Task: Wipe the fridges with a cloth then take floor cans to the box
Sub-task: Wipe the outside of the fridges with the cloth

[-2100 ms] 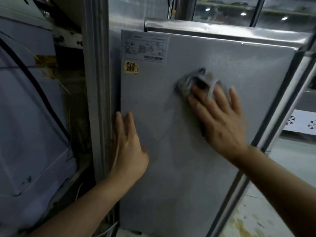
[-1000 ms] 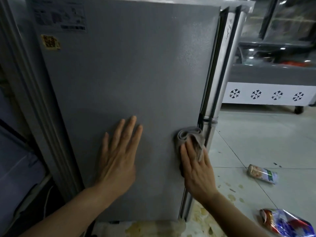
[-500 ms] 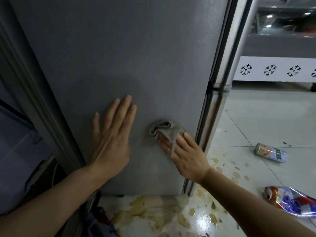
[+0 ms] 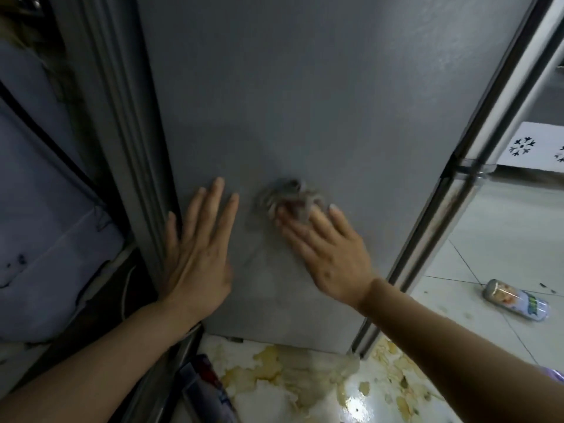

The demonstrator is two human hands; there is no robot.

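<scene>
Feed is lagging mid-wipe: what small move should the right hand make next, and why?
Probably sweep the cloth down and right. The right hand presses it against the fridge panel beside the flat left hand, and the strip below toward the bottom edge looks not yet covered. The can can wait.

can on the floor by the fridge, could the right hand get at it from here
Probably not yet: the right hand presses the cloth on the fridge; the can lies apart on open floor.

A stained tiled floor [image 4: 488, 245] bears the fridge [image 4: 305, 87] and a fallen can [image 4: 515, 299].
</scene>
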